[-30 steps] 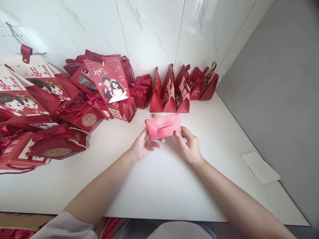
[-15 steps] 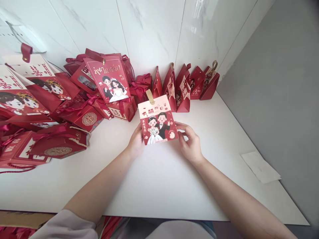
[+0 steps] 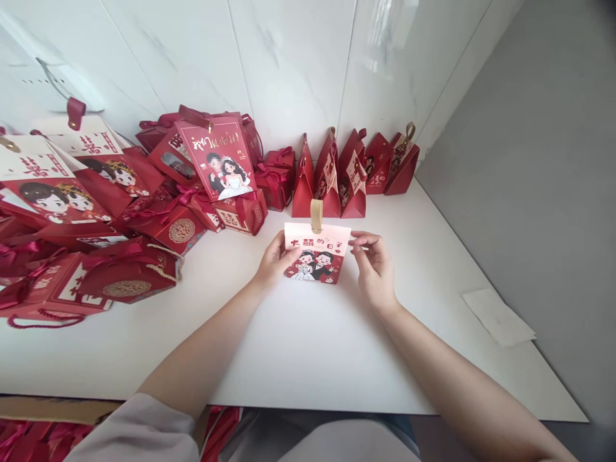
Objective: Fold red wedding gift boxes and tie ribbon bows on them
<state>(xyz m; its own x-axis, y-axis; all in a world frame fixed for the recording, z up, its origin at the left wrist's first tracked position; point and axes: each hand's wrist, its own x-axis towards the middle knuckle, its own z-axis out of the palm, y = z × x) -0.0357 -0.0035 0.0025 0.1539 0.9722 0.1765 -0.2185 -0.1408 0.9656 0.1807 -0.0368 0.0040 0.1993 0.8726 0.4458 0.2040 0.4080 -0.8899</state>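
Note:
A red and cream wedding favor box with a cartoon bride and groom on its front and a tan strap loop on top is held above the white table. My left hand grips its left side, with the thumb lying over the front panel. At the upper right edge, my right hand has its curled thumb and fingers against the box. The back of the box and the fingers behind it are hidden.
Several triangular red boxes stand in a row along the tiled wall. Many other red favor boxes are piled at the left. White paper lies at the right, near the grey panel.
The favor box has moved slightly right and lower, and its front now looks more foreshortened. My left thumb has come over the front; my right fingers have shifted up the right edge.

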